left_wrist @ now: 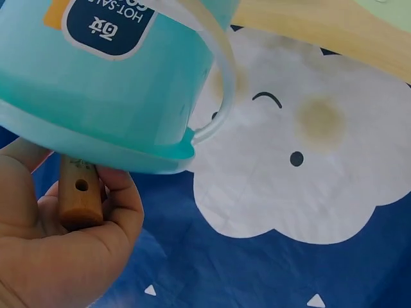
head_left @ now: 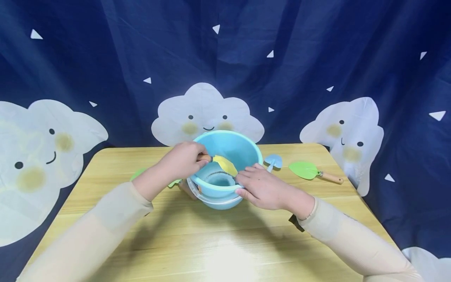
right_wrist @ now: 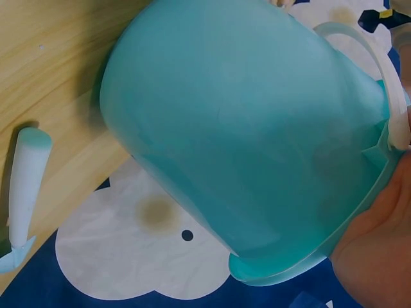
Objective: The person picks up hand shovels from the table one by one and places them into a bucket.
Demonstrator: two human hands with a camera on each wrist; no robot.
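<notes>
Centre of the frame: one bucket (head_left: 243,147), rim pinched by the right hand (head_left: 262,188), thumb outside. One yellow trowel (head_left: 226,164), blade at the bucket's mouth, wooden handle gripped in the curled left hand (head_left: 183,158). Right of centre, on the tabletop (head_left: 176,243): blue trowel (head_left: 274,160), green trowel (head_left: 303,170). Handling advised: rim held steady; blade angled clear of the right hand.
</notes>
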